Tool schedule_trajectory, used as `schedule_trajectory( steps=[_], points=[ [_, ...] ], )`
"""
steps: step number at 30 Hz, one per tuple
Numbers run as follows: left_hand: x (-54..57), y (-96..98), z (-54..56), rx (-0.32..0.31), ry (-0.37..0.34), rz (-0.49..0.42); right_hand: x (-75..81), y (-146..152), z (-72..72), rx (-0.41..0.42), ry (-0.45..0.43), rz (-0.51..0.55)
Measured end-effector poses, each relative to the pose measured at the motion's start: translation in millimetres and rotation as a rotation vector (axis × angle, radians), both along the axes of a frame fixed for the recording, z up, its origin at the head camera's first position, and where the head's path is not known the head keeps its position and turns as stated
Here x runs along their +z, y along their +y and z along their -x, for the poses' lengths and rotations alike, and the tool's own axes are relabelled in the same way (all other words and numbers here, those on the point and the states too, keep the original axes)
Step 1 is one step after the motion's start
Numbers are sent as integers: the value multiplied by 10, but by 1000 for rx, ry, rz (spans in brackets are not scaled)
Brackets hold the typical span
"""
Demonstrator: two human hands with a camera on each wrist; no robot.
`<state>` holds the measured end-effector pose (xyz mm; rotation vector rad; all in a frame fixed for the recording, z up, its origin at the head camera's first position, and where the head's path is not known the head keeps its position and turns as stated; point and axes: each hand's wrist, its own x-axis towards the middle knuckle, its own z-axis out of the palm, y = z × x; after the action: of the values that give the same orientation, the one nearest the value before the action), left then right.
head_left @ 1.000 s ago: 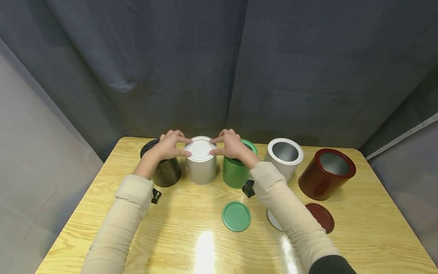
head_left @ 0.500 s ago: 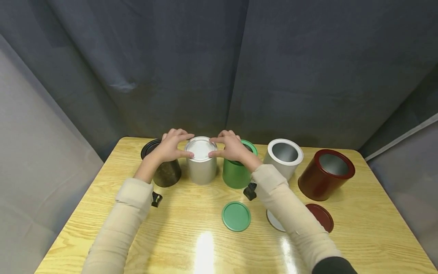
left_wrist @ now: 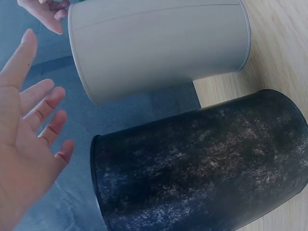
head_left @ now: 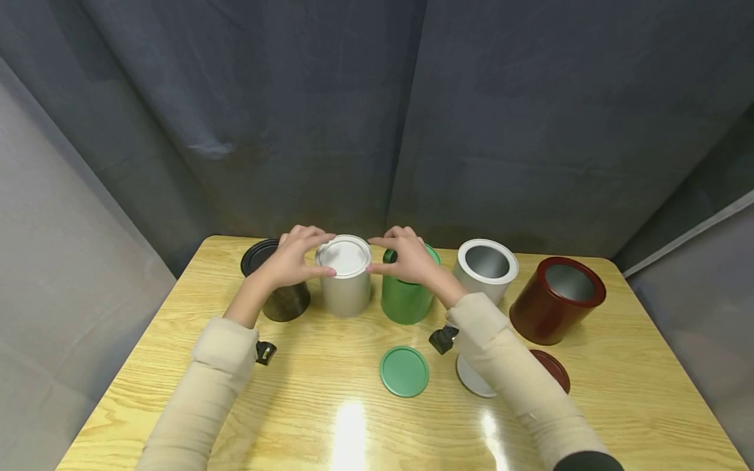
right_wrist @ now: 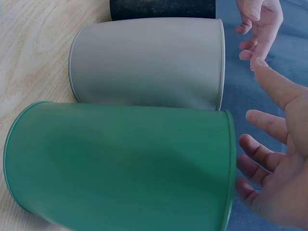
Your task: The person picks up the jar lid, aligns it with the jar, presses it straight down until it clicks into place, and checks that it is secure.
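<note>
Hovering around the lidded white can [head_left: 345, 294], between black can [head_left: 287, 302] and green can [head_left: 405, 302], with left hand [head_left: 290, 260] and right hand [head_left: 409, 258] spread, grasping nothing. Partly hiding both those cans. Covering parts of white lid [head_left: 472, 379] and red lid [head_left: 554, 367] with right sleeve [head_left: 521, 391], beyond green lid [head_left: 404, 371].

green can [right_wrist: 120, 166], foreground | grey can [right_wrist: 149, 62], behind | right grip [right_wrist: 293, 168], beside green can

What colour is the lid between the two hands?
The lid is white, shown best in the head view.
</note>
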<state>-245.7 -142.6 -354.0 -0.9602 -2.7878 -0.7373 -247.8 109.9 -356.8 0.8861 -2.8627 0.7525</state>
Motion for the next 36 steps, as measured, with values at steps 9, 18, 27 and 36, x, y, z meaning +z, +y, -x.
schedule_trajectory(
  steps=[9, 18, 27, 36],
  points=[
    [0, 26, -90, -35, 26, -35, 29, 86, -114, 24, 17, 36],
    [-1, 51, -206, -59, 34, -69, 28, 169, -229, 41, 49, 74],
    [-46, 91, -302, -81, 52, -98, 41, 230, -341, 54, 64, 138],
    [-84, 148, -347, -103, 46, -137, 35, 282, -456, 44, 69, 170]
  ],
)
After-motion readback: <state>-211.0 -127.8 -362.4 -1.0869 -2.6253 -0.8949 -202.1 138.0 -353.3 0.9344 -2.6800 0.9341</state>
